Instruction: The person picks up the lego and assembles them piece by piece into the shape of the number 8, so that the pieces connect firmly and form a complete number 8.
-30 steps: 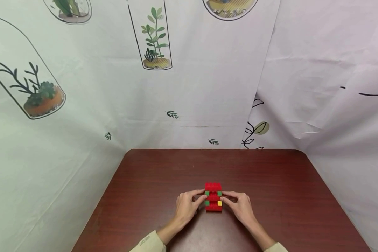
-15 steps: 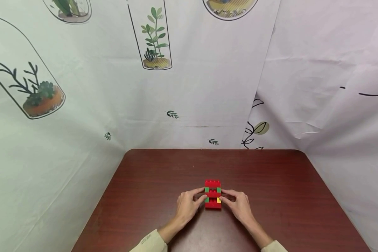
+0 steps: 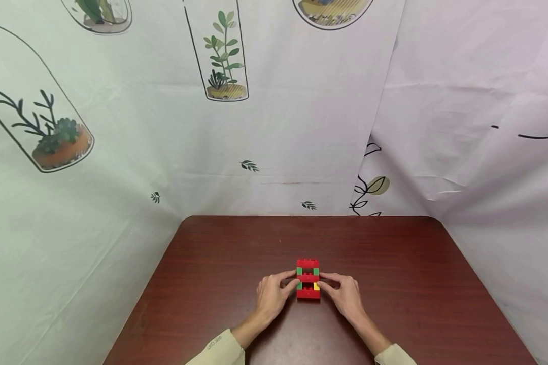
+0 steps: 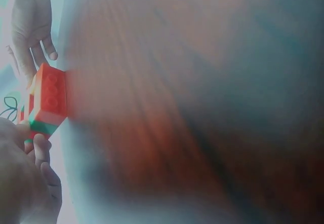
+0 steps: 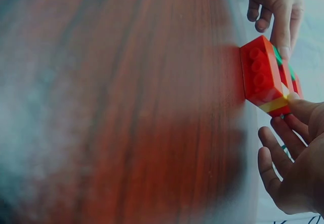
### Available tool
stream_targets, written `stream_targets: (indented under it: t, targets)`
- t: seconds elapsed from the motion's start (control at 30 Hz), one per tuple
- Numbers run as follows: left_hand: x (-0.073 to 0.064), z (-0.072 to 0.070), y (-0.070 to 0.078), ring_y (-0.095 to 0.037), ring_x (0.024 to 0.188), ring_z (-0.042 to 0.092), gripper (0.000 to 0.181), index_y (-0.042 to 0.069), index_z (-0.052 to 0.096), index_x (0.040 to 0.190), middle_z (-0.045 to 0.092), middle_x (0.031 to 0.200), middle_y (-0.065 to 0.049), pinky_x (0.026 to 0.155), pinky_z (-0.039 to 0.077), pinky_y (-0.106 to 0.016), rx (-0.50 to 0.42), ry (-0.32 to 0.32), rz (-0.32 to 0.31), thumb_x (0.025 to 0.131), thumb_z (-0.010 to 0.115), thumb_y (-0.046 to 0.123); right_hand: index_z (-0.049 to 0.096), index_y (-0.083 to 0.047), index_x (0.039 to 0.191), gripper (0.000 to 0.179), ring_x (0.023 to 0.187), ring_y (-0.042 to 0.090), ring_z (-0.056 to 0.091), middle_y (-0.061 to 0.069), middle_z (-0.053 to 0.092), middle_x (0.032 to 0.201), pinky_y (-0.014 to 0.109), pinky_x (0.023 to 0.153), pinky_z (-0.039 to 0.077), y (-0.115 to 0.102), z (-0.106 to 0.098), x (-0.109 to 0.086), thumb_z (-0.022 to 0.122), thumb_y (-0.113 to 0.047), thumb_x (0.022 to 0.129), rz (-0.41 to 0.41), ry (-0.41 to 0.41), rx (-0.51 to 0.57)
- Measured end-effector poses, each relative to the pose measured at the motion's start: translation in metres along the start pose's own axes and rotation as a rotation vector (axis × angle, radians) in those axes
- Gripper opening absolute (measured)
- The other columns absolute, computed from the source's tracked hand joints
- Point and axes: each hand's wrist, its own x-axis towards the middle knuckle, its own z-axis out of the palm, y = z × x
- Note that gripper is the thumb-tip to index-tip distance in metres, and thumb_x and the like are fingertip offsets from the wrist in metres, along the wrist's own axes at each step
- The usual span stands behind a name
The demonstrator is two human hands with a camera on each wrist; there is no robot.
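Observation:
A small stack of toy building bricks (image 3: 308, 279) stands on the brown table (image 3: 392, 314). Long red bricks alternate with small green ones, plus a yellow one at lower right, leaving gaps in the middle. My left hand (image 3: 270, 296) pinches its left side between thumb and fingers. On the opposite side, my right hand (image 3: 348, 299) pinches it near the yellow brick (image 5: 275, 104). The left wrist view shows the studded lowest red brick (image 4: 52, 95) close to the tabletop, with a green brick (image 4: 42, 126) by my left fingers.
White cloth with printed plants (image 3: 278, 126) hangs behind the table and along both sides. The table's far edge (image 3: 310, 217) lies beyond the stack. Light sleeves (image 3: 221, 350) cover my forearms.
The brick stack has shifted slightly away from me, held in both hands. Its top studs and the gaps between bricks show more plainly. Both hands moved a little forward with it.

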Motion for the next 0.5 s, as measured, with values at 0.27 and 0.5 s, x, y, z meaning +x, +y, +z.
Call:
stream_targets:
  t: [0.27, 0.5]
  targets:
    - [0.0019, 0.0025, 0.0, 0.004, 0.064, 0.063, 0.028, 0.023, 0.085, 0.115, 0.077, 0.079, 0.01, 0.055, 0.044, -0.025, 0.02, 0.022, -0.029, 0.095, 0.082, 0.041, 0.085, -0.009, 0.109, 0.024, 0.077, 0.007, 0.068, -0.001, 0.079, 0.09, 0.025, 0.068, 0.054, 0.0001, 0.0004, 0.002, 0.09, -0.014, 0.086, -0.011, -0.025, -0.059]
    - [0.004, 0.0044, 0.0001, -0.001, 0.071, 0.069, 0.027, 0.023, 0.085, 0.114, 0.08, 0.09, 0.007, 0.059, 0.049, -0.028, 0.024, 0.016, -0.048, 0.095, 0.081, 0.042, 0.085, -0.01, 0.109, 0.023, 0.078, 0.008, 0.067, 0.002, 0.08, 0.094, 0.025, 0.068, 0.054, 0.0007, 0.0006, 0.0016, 0.09, -0.014, 0.087, 0.006, -0.027, -0.064]
